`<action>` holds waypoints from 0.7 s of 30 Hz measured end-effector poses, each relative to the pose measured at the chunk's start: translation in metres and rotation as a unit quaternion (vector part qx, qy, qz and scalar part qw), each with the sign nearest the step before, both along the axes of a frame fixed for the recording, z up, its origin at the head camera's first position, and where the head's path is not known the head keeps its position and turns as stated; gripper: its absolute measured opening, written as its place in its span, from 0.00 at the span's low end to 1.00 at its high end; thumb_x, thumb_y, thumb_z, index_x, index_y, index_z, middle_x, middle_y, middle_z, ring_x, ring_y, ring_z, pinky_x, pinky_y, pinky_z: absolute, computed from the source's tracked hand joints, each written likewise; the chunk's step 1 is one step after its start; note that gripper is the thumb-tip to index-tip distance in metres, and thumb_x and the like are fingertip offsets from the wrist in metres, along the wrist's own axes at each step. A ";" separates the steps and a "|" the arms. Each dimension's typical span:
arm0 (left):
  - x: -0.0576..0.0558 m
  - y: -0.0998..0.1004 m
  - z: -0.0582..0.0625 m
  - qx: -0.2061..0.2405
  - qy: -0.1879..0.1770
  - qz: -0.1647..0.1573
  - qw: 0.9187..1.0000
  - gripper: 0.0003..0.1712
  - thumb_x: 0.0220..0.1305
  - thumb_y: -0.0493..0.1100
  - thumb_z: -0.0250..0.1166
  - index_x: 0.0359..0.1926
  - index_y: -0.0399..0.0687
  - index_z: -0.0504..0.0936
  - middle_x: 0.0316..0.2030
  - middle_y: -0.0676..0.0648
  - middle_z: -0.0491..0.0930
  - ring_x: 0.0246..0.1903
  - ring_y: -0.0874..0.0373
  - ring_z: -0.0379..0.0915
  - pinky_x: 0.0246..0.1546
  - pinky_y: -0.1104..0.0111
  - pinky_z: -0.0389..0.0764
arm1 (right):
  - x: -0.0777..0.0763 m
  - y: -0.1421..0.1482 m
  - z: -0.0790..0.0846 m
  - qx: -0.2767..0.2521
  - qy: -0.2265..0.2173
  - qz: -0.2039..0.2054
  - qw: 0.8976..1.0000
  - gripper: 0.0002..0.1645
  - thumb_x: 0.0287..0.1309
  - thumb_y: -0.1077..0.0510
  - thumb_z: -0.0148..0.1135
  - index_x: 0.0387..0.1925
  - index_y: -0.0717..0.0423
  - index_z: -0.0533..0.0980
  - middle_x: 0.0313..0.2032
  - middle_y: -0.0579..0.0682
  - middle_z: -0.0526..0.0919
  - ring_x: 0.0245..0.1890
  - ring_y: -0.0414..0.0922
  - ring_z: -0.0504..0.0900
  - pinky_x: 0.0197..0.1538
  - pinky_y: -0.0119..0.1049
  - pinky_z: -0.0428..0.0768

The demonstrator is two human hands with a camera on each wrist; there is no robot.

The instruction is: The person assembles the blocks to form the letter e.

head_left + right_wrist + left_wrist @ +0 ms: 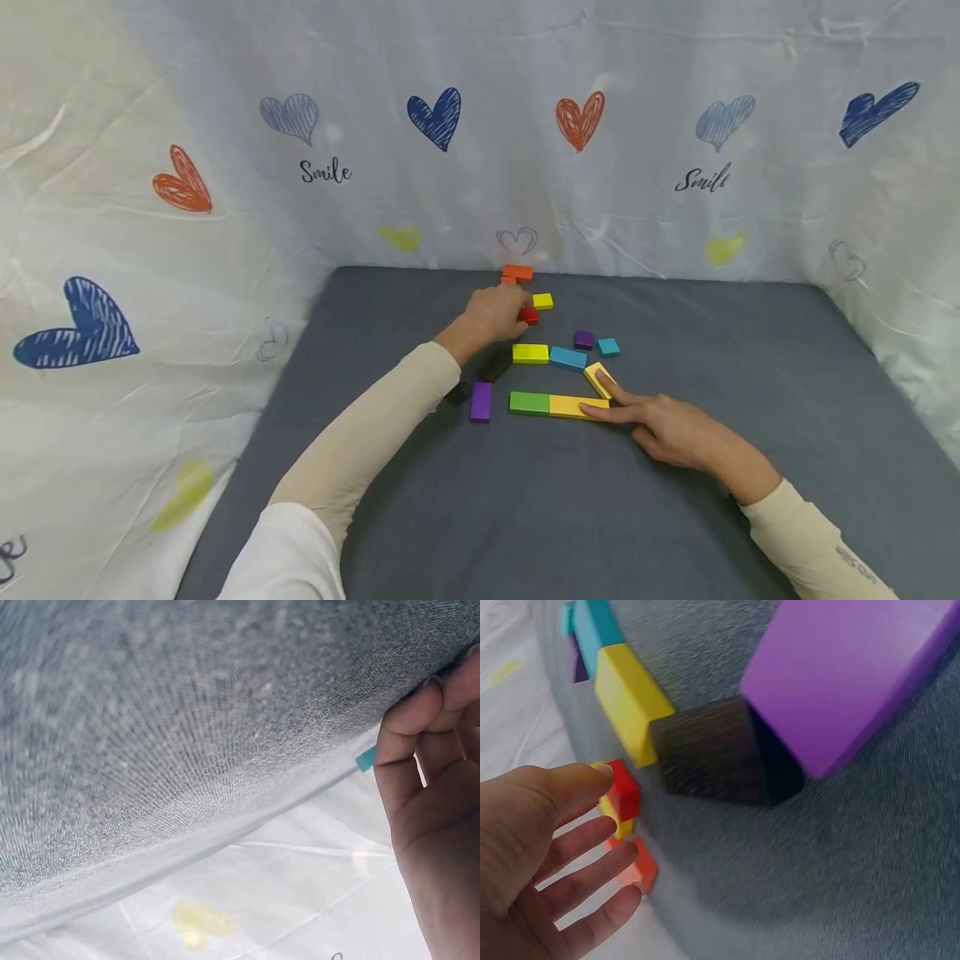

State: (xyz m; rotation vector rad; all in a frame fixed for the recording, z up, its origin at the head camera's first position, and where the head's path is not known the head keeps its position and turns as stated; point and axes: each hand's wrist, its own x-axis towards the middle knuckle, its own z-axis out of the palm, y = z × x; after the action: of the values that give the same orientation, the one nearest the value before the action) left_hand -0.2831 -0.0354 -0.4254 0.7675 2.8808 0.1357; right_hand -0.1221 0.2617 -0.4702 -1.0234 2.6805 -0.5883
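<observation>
My left hand (495,312) reaches to the far side of the table. Its thumb and forefinger close about a small red block (529,317), while the other fingers extend loosely, as the left wrist view shows. Beside it lie a yellow block (542,302) and orange blocks (517,272). My right hand (671,429) rests two outstretched fingers on blocks: one on a slanted pale yellow block (598,379), the other on a yellow-orange block (573,406) set end to end with a green block (529,403). In the right wrist view its blocks are mostly hidden.
Yellow (530,354) and blue (567,358) blocks form a row in the middle. Dark purple (583,339) and teal (608,347) blocks lie behind it. A dark brown block (705,754) and a purple block (481,402) sit near my left forearm. A printed curtain (480,200) hangs behind the table.
</observation>
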 end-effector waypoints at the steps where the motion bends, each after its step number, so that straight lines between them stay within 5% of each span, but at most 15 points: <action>1: -0.001 0.002 -0.002 -0.005 0.000 -0.002 1.000 0.23 0.74 0.51 0.68 0.67 0.56 0.83 0.56 0.52 0.83 0.44 0.56 0.79 0.47 0.56 0.84 | 0.000 0.000 0.000 0.000 -0.001 0.000 1.000 0.52 0.62 0.78 0.56 0.77 0.28 0.69 0.82 0.52 0.56 0.17 0.31 0.53 0.21 0.27 0.57; 9: -0.005 0.017 -0.006 -0.033 0.031 0.002 0.999 0.19 0.74 0.48 0.68 0.62 0.56 0.85 0.58 0.51 0.80 0.45 0.56 0.77 0.46 0.56 0.84 | -0.002 0.000 -0.002 -0.001 0.011 0.005 1.000 0.53 0.60 0.78 0.56 0.77 0.28 0.70 0.82 0.53 0.58 0.17 0.32 0.56 0.21 0.27 0.56; 21: -0.002 0.027 -0.007 -0.101 0.087 -0.003 0.991 0.09 0.73 0.48 0.69 0.48 0.51 0.88 0.39 0.52 0.83 0.32 0.56 0.79 0.39 0.60 0.85 | -0.001 0.000 0.000 0.011 -0.005 -0.014 1.000 0.51 0.63 0.76 0.55 0.77 0.26 0.69 0.82 0.50 0.56 0.19 0.33 0.57 0.20 0.27 0.58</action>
State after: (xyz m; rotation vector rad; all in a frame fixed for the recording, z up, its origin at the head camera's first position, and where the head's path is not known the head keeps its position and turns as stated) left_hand -0.2854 -0.0089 -0.4321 0.7838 2.9909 -0.2309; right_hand -0.1234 0.2621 -0.4705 -0.9771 2.6906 -0.5670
